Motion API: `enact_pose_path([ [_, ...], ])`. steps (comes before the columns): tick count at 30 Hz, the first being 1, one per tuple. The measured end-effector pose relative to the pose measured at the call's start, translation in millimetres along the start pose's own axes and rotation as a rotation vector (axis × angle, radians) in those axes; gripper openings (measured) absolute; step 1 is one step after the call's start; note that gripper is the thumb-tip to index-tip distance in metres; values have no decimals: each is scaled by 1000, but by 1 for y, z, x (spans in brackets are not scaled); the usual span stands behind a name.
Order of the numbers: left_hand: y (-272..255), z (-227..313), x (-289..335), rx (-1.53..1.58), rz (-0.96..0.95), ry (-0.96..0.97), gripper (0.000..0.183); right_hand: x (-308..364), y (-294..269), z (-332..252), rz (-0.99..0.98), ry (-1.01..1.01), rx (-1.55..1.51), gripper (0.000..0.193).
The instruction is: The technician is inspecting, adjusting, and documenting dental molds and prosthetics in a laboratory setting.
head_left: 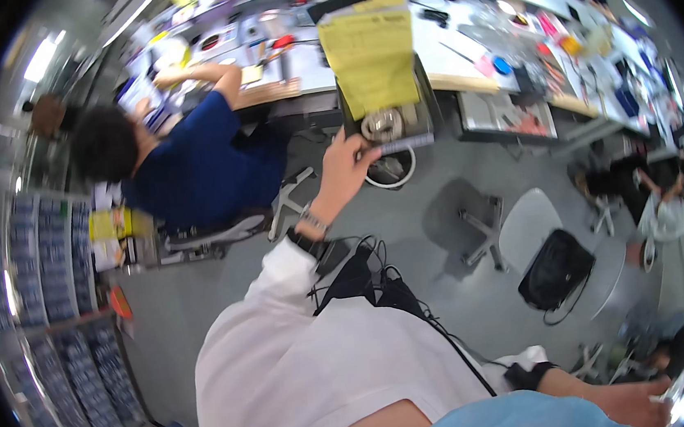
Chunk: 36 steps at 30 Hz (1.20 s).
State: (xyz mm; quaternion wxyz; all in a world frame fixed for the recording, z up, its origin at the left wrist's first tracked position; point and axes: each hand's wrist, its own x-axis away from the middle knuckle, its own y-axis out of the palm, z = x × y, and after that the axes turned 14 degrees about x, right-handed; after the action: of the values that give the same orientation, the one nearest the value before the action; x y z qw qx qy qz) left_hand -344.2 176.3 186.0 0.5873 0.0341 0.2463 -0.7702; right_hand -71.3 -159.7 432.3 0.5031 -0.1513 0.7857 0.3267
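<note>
My left hand (pixel 342 172) reaches forward to a dark drawer (pixel 431 114) pulled out from the desk. Its fingers are closed on the drawer's front edge, at the left corner. Yellow printed paper sheets (pixel 368 54) lie over the back of the drawer. Toward the front, a pale coiled item (pixel 383 125) rests inside; I cannot make out its kind. My right hand (pixel 636 403) hangs low at the right rim of the picture, away from the desk. Its fingers are blurred, and whether they hold anything does not show.
Below the drawer stands a white-rimmed bin (pixel 392 177). A person in dark blue (pixel 197 161) sits at the desk on my left. Tools and parts crowd the desktop (pixel 311 60). Another open drawer (pixel 506 119), a chair (pixel 528 220) and a black bag (pixel 556 269) are to the right.
</note>
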Motion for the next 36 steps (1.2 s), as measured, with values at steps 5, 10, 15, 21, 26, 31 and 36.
enact_pose_path([
  [5, -150, 101, 165, 13, 64, -155, 18, 83, 83, -17, -4, 318, -55, 37],
  [10, -259, 165, 326, -154, 411, -277, 18, 169, 183, -93, -404, 748, -898, 42],
  [15, -366, 199, 487, -340, 741, -385, 20, 276, 287, -239, -774, 652, -1236, 54],
  [21, -491, 233, 603, -545, 1076, -539, 20, 380, 403, -417, -990, 450, -1422, 62],
  [26, -601, 201, 680, -606, 1311, -492, 19, 447, 488, -527, -1106, 387, -1447, 49],
  [31, -727, 153, 722, -611, 1440, -502, 17, 534, 585, -598, -1397, 433, -1188, 36],
  [36, -862, 123, 747, -618, 1463, -555, 16, 617, 705, -683, -1499, 645, -962, 20],
])
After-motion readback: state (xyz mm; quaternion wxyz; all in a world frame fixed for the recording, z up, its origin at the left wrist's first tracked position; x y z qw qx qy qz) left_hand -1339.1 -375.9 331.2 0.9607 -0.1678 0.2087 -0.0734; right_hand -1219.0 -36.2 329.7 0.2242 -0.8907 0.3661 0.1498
